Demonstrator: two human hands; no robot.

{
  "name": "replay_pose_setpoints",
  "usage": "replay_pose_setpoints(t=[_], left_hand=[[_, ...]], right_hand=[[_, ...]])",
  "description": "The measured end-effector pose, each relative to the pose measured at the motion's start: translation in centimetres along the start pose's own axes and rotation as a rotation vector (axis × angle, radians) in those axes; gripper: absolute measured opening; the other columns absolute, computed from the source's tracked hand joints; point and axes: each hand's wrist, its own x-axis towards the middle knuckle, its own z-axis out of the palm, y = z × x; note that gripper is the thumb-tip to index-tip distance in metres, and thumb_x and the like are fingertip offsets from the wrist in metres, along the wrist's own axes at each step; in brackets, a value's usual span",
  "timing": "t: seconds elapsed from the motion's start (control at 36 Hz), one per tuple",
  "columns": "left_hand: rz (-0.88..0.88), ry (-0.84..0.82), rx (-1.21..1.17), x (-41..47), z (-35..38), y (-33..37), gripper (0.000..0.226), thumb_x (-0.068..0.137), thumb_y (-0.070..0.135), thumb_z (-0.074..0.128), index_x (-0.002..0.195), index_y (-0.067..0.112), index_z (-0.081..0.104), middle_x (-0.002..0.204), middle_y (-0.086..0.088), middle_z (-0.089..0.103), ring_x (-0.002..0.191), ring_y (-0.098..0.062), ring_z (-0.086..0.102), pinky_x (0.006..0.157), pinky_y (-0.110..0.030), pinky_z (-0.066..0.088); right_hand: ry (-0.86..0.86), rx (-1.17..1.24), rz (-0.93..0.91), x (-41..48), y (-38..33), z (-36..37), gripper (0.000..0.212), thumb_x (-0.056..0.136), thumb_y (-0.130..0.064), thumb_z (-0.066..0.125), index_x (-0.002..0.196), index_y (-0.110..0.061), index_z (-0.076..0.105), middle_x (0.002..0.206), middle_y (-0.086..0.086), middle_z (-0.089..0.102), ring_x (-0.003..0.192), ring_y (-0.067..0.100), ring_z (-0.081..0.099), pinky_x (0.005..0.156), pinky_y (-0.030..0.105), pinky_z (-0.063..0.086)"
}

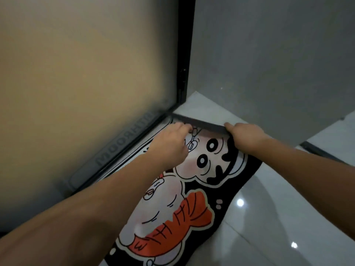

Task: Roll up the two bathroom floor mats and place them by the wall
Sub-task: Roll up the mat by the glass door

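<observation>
Black cartoon-print mat (192, 189), grey underside; white floor (288, 217).

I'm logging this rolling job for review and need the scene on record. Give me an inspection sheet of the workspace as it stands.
Surface: glossy white tiled floor, with light glare spots.
Job's things: one cartoon-print floor mat lies flat along the door; its far edge is folded up, showing the grey underside. No second mat in view.
Clutter: nothing seen.
Grippers: left hand and right hand both grip the lifted far edge.
Cables: nothing seen.
Surroundings: frosted glass door with black frame on the left, lettering near its bottom; grey wall ahead.
</observation>
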Motion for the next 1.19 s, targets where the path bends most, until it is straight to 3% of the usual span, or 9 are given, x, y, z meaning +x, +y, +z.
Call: replay_pose_setpoints(t=[0.17,0.28,0.39,0.58,0.67,0.78,0.92,1.06,1.19], left_hand=[[0.136,0.067,0.147,2.2,-1.9,1.3,0.098,0.061,0.049,0.073,0.139,0.016,0.024,0.144,-0.009,0.032,0.133,-0.026,0.025,0.114,-0.043,0.015],[0.175,-0.092,0.093,1.7,-2.4,2.8,0.100,0.058,0.057,0.068,0.140,0.024,0.021,0.137,-0.004,0.045,0.119,-0.024,0.047,0.099,-0.042,0.037],[0.124,-0.125,0.046,0.9,-3.6,4.0,0.106,0.054,0.067,0.068,0.140,0.028,0.019,0.134,0.000,0.047,0.114,-0.022,0.051,0.089,-0.038,0.044],[0.089,0.054,0.060,0.7,-7.1,5.2,0.039,0.073,0.014,0.053,0.109,0.025,0.042,0.082,-0.002,0.055,0.078,-0.029,0.058,0.059,-0.032,0.038],[0.116,0.082,0.108,0.4,-8.9,5.2,0.038,0.070,0.013,0.052,0.103,0.029,0.044,0.092,0.001,0.057,0.081,-0.026,0.057,0.063,-0.036,0.044],[0.108,-0.010,0.117,-0.1,-10.2,5.1,0.039,0.068,0.018,0.060,0.101,0.032,0.043,0.091,0.004,0.059,0.080,-0.022,0.058,0.068,-0.040,0.051],[0.052,-0.042,0.175,-0.9,-10.8,4.5,0.035,0.069,0.010,0.056,0.098,0.026,0.045,0.083,-0.002,0.059,0.075,-0.026,0.057,0.061,-0.039,0.050],[-0.022,-0.005,0.281,-1.3,-11.6,3.9,0.032,0.070,0.005,0.048,0.078,0.032,0.034,0.067,0.005,0.047,0.057,-0.012,0.045,0.042,-0.026,0.029],[-0.034,0.003,0.277,-1.2,-11.9,3.2,0.023,0.076,0.007,0.046,0.083,0.029,0.043,0.072,0.001,0.053,0.063,-0.020,0.051,0.046,-0.027,0.033]], right_hand=[[0.176,-0.127,-0.319,-6.5,0.0,-7.9,0.067,0.082,-0.013,0.047,0.144,-0.026,0.025,0.111,0.006,0.054,0.087,0.030,0.059,0.060,0.031,0.037],[0.251,-0.210,-0.429,-9.4,-0.4,-12.0,0.065,0.080,-0.009,0.055,0.141,-0.022,0.038,0.109,0.010,0.059,0.079,0.033,0.061,0.057,0.029,0.031],[0.293,-0.195,-0.496,-10.2,-1.2,-14.5,0.062,0.068,0.000,0.068,0.128,-0.012,0.056,0.093,0.013,0.065,0.062,0.033,0.061,0.050,0.029,0.034],[0.312,-0.290,-0.469,-9.3,-0.5,-16.4,0.062,0.088,-0.040,0.041,0.145,-0.029,0.019,0.113,-0.001,0.053,0.087,0.023,0.059,0.061,0.028,0.037],[0.366,-0.254,-0.461,-9.7,-0.2,-16.5,0.076,0.080,-0.072,0.013,0.142,-0.028,0.017,0.107,-0.001,0.052,0.080,0.021,0.058,0.059,0.029,0.043],[0.483,-0.257,-0.496,-9.5,-0.6,-16.9,0.056,0.087,-0.056,0.015,0.136,-0.030,0.026,0.104,0.000,0.055,0.078,0.023,0.060,0.053,0.029,0.038],[0.436,-0.273,-0.506,-9.4,-1.6,-16.9,0.041,0.093,-0.041,0.036,0.130,-0.029,0.024,0.100,0.000,0.052,0.073,0.024,0.059,0.052,0.031,0.038],[0.483,-0.275,-0.457,-8.9,-1.5,-16.8,0.028,0.094,-0.028,0.042,0.122,-0.028,0.039,0.096,-0.002,0.057,0.072,0.024,0.060,0.048,0.028,0.032],[0.420,-0.217,-0.408,-8.7,-1.4,-16.9,0.037,0.089,-0.017,0.047,0.125,-0.027,0.048,0.108,0.000,0.065,0.088,0.026,0.062,0.059,0.028,0.038]])
